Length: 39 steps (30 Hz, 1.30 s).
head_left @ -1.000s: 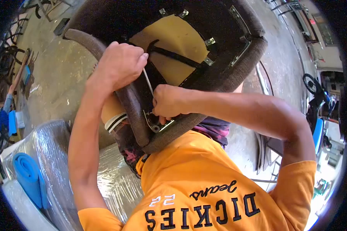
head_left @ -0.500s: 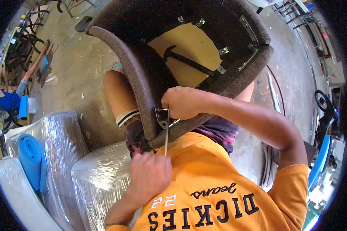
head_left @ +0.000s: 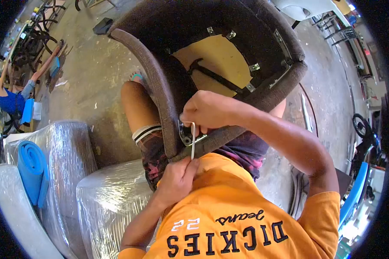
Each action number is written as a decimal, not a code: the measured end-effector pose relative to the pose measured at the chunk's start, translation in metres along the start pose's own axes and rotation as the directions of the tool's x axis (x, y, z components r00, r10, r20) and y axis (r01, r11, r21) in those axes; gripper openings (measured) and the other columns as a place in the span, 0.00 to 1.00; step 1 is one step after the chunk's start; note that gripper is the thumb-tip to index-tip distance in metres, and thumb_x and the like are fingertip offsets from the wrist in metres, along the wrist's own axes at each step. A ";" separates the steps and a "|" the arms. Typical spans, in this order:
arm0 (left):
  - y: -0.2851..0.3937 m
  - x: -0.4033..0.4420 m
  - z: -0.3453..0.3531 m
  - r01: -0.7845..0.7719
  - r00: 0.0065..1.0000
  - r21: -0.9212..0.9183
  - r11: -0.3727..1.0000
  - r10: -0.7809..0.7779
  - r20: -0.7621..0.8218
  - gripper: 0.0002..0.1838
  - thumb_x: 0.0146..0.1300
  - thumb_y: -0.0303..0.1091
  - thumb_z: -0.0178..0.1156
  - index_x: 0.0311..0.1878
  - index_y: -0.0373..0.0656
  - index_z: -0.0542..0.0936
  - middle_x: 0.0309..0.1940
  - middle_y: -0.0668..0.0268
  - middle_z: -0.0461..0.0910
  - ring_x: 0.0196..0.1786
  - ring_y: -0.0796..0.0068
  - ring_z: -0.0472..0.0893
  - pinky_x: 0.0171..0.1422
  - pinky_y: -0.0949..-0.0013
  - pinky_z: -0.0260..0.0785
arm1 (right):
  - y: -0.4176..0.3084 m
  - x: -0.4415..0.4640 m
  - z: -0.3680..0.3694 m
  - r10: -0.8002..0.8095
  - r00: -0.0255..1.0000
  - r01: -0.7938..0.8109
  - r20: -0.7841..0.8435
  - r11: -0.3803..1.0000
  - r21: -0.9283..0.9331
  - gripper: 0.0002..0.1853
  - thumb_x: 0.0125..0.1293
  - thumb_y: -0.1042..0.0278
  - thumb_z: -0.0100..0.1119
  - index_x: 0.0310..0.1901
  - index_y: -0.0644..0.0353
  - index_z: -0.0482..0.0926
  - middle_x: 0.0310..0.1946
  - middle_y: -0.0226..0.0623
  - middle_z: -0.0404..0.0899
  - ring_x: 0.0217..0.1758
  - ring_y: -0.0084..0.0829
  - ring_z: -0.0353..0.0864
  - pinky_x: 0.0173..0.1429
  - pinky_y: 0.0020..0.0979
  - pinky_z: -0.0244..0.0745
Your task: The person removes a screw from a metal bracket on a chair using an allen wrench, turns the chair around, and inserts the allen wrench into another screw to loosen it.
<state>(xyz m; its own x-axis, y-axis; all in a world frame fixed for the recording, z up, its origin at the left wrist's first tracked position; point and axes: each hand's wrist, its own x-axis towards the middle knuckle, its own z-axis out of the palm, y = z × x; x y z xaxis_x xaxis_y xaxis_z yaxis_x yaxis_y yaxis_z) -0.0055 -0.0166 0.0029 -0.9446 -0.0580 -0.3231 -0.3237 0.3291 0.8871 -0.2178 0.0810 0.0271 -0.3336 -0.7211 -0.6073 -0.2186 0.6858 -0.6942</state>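
A dark brown upholstered chair shell (head_left: 153,64) rests tilted across my lap, its inside facing up. My left hand (head_left: 177,179) is closed around the long arm of an L-shaped hex key (head_left: 193,144), just below the shell's near corner. The key's short arm points left into a metal bracket (head_left: 186,139) at that corner. My right hand (head_left: 212,111) reaches over the near rim, its fingers pinched beside the key's short end. What sits between those fingertips is hidden. A black hammer (head_left: 218,77) lies inside the shell on a tan panel (head_left: 220,52).
Plastic-wrapped furniture pieces (head_left: 112,190) stand at my left, with a rolled blue mat (head_left: 32,168) on them. A person in blue (head_left: 12,102) sits at far left. Small metal brackets (head_left: 254,67) line the shell's inside. A white chair (head_left: 302,8) is at upper right.
My left hand has moved up and slightly right, with the hex key's long arm swinging along. My right hand stays by the bracket, its fingers now more extended. The whole view has shifted slightly.
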 end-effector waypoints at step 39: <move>-0.157 0.046 -0.004 -0.103 0.842 -0.240 0.965 -0.044 -0.537 0.17 0.78 0.39 0.52 0.36 0.34 0.76 0.23 0.48 0.70 0.25 0.59 0.67 0.33 0.59 0.65 | 0.005 0.055 0.006 0.243 0.905 -0.160 0.349 0.955 -0.249 0.18 0.72 0.64 0.51 0.43 0.72 0.85 0.37 0.39 0.90 0.33 0.30 0.89 0.40 0.33 0.85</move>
<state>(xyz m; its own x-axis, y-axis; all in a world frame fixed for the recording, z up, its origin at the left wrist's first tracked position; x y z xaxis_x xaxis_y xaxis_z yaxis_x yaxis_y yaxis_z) 0.0019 -0.0747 -0.1503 -0.8110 -0.5696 -0.1337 -0.2284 0.0978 0.9686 -0.2319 0.0439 -0.0117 -0.0345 -0.5205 -0.8531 -0.3840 0.7950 -0.4695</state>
